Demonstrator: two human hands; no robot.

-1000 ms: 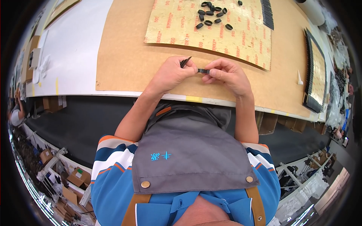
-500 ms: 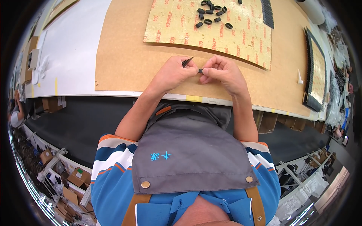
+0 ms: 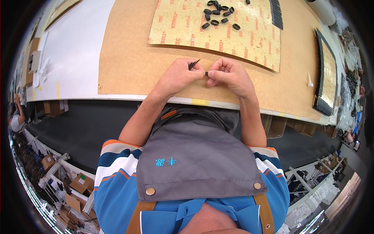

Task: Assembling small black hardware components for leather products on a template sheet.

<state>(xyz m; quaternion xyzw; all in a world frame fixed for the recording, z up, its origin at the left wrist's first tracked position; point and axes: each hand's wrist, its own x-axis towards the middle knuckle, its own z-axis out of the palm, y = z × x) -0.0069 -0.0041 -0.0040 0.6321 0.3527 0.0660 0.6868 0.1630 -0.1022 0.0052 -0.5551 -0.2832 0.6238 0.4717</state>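
Sheet: yellow printed sheet (image 3: 218, 35) on brown board (image 3: 128, 58), rectangular, black rings (image 3: 219, 13) scattered at its far end
Piece: small black piece (image 3: 206, 73) just nearer than the sheet, long axis left-right; pinched between left hand (image 3: 180, 76) and right hand (image 3: 228, 74); left hand also holds dark tweezers (image 3: 193, 64) pointing toward the sheet

Left hand (image 3: 180, 76) and right hand (image 3: 227, 75) have closed together; small black piece (image 3: 206, 73) nearly hidden.

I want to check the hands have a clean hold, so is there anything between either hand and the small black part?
Nothing visible. The small black part is pinched directly between the fingertips of the left hand and right hand. The left hand also holds dark tweezers, which point up and away from the part.
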